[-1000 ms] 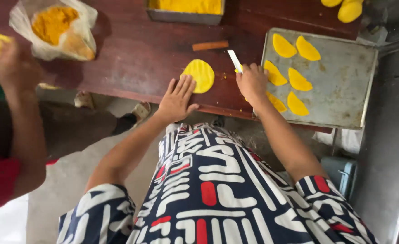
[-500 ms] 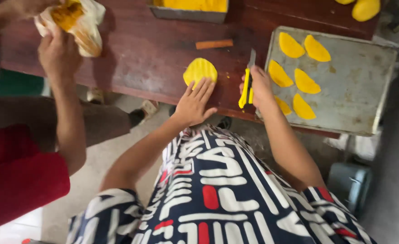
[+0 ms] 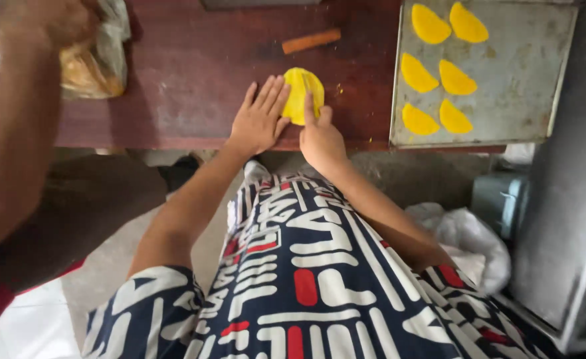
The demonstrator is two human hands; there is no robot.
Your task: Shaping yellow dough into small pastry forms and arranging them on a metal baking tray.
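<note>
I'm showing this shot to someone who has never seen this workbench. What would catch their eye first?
Probably the bright yellow dough piece near the front edge of the dark red table, with the left hand and right hand both touching it. Next, six yellow half-moon pieces lying in pairs on the grey metal tray at right. At top left, another person's hand is at a plastic bag of yellow filling.
</note>
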